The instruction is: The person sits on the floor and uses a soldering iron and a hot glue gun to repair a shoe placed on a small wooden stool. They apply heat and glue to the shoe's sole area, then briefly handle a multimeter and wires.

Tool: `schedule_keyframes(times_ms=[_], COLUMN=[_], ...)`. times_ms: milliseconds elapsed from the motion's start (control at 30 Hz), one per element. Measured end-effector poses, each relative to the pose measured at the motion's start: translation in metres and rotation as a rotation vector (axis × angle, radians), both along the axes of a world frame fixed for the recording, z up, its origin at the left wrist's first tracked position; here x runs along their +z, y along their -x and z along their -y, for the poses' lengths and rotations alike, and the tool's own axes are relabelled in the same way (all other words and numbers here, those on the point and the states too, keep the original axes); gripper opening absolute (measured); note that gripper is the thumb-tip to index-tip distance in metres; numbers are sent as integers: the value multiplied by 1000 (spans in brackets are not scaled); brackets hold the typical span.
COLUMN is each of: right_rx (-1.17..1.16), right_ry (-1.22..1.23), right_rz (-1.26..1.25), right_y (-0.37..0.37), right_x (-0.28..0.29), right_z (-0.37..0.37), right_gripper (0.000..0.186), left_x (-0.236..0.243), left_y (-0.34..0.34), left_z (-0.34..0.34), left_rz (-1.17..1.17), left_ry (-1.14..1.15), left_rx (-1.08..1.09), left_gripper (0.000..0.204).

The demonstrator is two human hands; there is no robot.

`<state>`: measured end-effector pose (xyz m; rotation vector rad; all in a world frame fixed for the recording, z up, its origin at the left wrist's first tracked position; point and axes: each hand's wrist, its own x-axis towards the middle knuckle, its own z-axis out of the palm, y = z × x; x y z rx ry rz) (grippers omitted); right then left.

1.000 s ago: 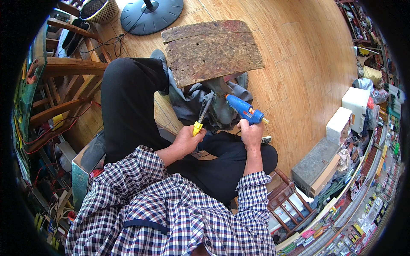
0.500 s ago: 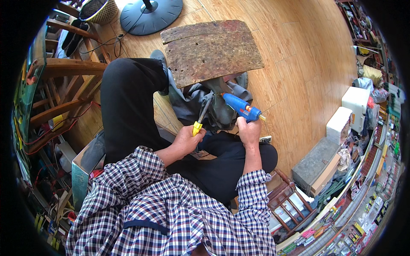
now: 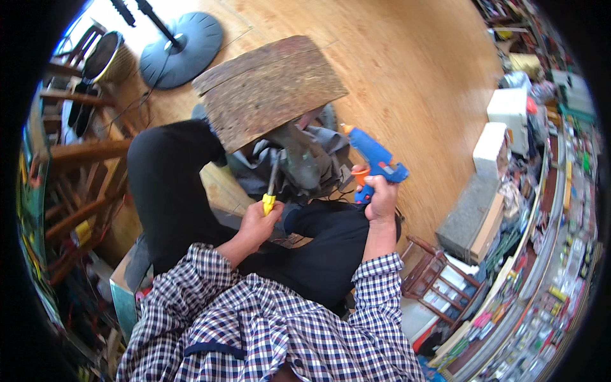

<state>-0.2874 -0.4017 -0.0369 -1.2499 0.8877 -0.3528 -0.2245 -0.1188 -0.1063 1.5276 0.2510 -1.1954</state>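
Note:
My left hand [image 3: 256, 224] is closed round the yellow handle of what looks like a soldering iron [image 3: 270, 198], its metal shaft pointing away from me. In my right hand [image 3: 382, 198] is a blue glue gun [image 3: 372, 150] with an orange trigger; its nozzle points up and to the left, apart from everything else. Between the two tools lies a dark grey-green, smooth, boot-like piece [image 3: 294, 156], partly hidden under a worn wooden board [image 3: 273, 86]. The iron's tip is close to that piece; I cannot tell whether they touch. Grey cloth [image 3: 249, 167] is bunched around it.
A round black stand base [image 3: 182, 49] and a wicker basket [image 3: 118, 60] stand at the far left, near wooden chair parts [image 3: 89, 151]. At right are a grey block [image 3: 468, 216], white boxes [image 3: 507, 111], a small brown wooden chair [image 3: 439, 280] and shelves of small goods.
My right hand has drawn the glue gun away from the boot-like piece and turned it, so the nozzle is now clear. The whole view has shifted and tilted; the iron stays in my left hand.

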Motion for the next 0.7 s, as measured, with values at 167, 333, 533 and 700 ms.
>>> schedule_keyframes(times_ms=[167, 333, 533, 700], right_rx=[-296, -472, -757, -713], right_ry=[11, 55, 14, 109], right_rz=[157, 8, -53, -223], right_y=[45, 117, 209, 218], right_x=[18, -33, -142, -159], right_z=[82, 150, 185, 174], right_gripper=[26, 36, 33, 30], left_x=[11, 23, 35, 47], left_y=[-5, -12, -15, -18], left_z=[-2, -2, -1, -8], left_rz=[-48, -74, -32, 47], left_ry=[10, -5, -17, 43], left_rx=[-16, -44, -69, -63], left_gripper=[18, 23, 26, 25])
